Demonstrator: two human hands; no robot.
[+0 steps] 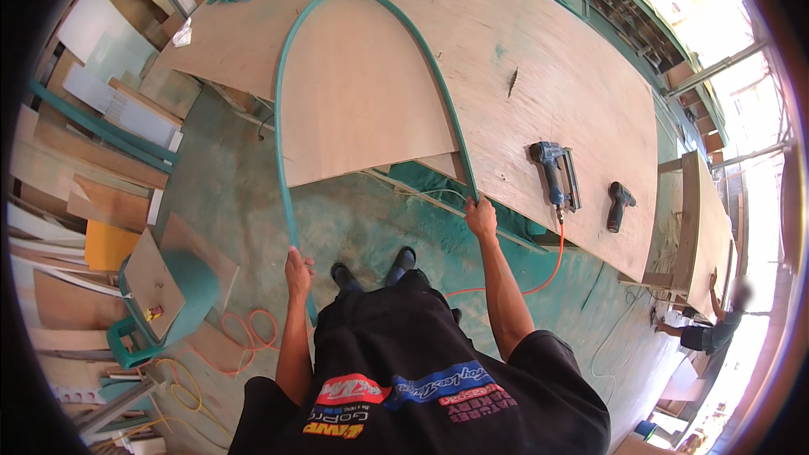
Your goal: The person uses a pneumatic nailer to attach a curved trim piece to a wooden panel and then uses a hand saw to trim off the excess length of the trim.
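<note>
A long teal strip, bent into a pointed arch, lies partly on the plywood-topped table. Its peak rests far up the table, and its two legs reach over the near edge toward me. My left hand is closed round the left leg, which runs on down past my wrist. On the right leg, near its end, my right hand is closed too. To the right of the arch lie a pneumatic nail gun and a small dark cordless drill. A dark slim bit-like piece lies farther up the table.
An orange air hose runs from the nail gun to the floor behind me. Stacked boards and a teal drum stand at left. Several small pegs stick up around the arch. Another person works at a table at far right.
</note>
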